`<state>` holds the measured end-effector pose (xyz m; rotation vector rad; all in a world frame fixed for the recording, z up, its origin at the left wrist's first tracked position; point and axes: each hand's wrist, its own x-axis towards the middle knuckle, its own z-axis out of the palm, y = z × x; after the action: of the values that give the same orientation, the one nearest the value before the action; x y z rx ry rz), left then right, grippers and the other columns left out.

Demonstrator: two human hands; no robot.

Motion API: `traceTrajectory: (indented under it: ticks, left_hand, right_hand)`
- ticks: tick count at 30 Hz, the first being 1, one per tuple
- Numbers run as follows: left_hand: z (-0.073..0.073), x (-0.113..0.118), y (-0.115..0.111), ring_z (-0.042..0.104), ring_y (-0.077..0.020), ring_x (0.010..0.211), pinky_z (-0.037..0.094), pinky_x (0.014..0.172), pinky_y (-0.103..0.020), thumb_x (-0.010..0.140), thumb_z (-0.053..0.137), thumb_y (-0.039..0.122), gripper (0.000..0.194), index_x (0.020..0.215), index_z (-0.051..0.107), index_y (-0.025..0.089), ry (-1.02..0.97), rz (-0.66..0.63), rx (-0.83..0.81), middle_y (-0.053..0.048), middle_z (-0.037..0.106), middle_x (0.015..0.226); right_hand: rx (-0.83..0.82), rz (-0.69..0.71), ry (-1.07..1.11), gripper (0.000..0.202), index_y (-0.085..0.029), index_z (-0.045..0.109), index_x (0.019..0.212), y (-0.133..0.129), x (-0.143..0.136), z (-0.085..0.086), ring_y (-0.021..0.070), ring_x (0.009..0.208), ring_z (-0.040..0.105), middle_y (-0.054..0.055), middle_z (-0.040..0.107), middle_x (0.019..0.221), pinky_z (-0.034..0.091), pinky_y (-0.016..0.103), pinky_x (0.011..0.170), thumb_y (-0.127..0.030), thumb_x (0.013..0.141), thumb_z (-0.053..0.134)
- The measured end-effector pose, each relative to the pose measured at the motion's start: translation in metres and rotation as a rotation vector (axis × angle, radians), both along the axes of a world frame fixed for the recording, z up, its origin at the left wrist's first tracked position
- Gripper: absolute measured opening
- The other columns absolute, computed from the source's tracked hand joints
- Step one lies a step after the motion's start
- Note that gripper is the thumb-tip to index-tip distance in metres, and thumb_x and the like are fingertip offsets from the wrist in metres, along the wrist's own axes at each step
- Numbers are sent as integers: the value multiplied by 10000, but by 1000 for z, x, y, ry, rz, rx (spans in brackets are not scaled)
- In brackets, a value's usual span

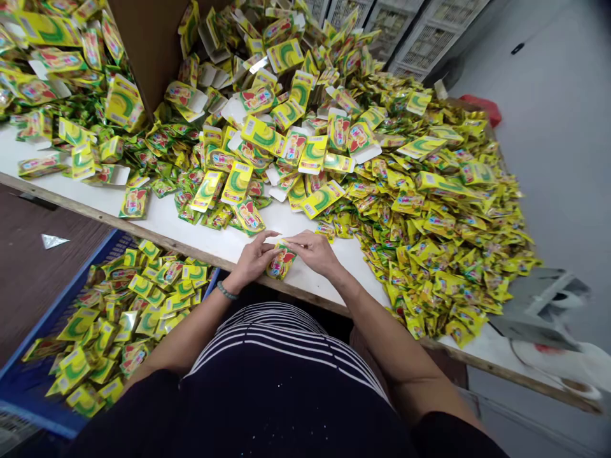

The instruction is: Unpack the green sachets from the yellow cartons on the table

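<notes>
Between my hands, at the front edge of the white table (358, 267), is a small yellow and green printed box (281, 263). My left hand (254, 257) grips its left upper side with bent fingers and thumb. At the upper right corner, my right hand (312, 250) pinches the same box near its top end. Whether the top flap is fully closed I cannot tell, as my fingers cover it. Just beyond my hands lie printed boxes (248, 216), some with white flaps standing up, in a loose heap.
Yellow sachets (429, 229) form a large pile on the right. A blue crate (35, 327) of boxes stands low on the left. A brown cardboard panel (146, 51) rises at the back, a grey dispenser (539, 305) at the right end. White crates (424, 38) are stacked behind.
</notes>
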<state>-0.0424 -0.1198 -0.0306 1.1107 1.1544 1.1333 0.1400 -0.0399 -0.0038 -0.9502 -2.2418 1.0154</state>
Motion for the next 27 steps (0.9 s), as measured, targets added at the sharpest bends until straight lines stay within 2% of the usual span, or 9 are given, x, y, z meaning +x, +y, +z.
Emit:
traceTrajectory:
  ticks: [4,9,11,14,18,21,24,25,27]
  left_hand:
    - [-2,0,0,660,-167,762,483,701,-250,861,660,441,538,1290,483,169,28,6,14,-19,697,776]
    - [-2,0,0,633,-154,723,450,658,-239,874,637,430,519,1288,482,157,11,-13,33,-24,690,772]
    - [-1,0,0,607,-143,700,438,650,-236,882,624,414,500,1288,484,158,36,-4,49,-18,686,767]
    - [-2,2,1,556,-126,654,417,631,-230,884,617,392,470,1282,508,168,122,21,67,10,650,723]
    - [1,4,2,488,-118,586,376,572,-228,856,637,401,459,1247,567,171,214,47,111,45,551,646]
    - [22,-14,-10,544,-134,648,420,620,-241,845,636,440,389,1134,636,180,323,202,144,2,624,748]
    - [58,-62,-40,568,-151,647,419,628,-251,854,607,481,345,1045,687,206,680,391,88,-14,662,757]
    - [70,-82,-52,549,-159,600,384,580,-253,849,600,495,349,1037,695,217,835,411,20,-4,634,676]
    - [89,-120,-73,555,-188,570,330,545,-262,806,626,482,304,969,718,242,1147,340,-170,-3,613,597]
  right_hand:
    - [-10,110,-51,210,-254,800,1007,12,3,6,204,876,704,50,789,949,541,324,765,-247,896,622]
    - [221,226,-80,288,-236,751,1143,5,9,7,211,932,689,62,780,1030,537,387,865,-253,918,572]
    - [273,189,-75,324,-209,718,1202,-9,9,0,226,980,688,81,765,1098,534,409,899,-278,923,566]
    - [299,20,-66,403,-168,634,1316,-34,5,-12,255,1150,651,122,690,1273,506,440,983,-287,955,501]
    - [171,-55,-4,395,-200,616,1314,-45,-4,-12,253,1235,609,110,666,1316,466,434,1048,-345,978,467]
    - [24,-170,88,360,-208,642,1219,-30,-18,-4,233,1052,680,92,745,1124,522,383,928,-416,974,479]
    - [-20,-358,60,311,-202,658,1082,-7,-44,-1,220,887,679,75,748,928,522,346,807,-444,954,511]
    - [-15,-375,14,292,-203,658,1039,0,-55,-2,223,884,668,71,738,906,512,347,807,-445,946,525]
    - [0,-368,-101,303,-197,650,1006,11,-79,-6,240,920,643,79,721,915,490,362,837,-474,927,556]
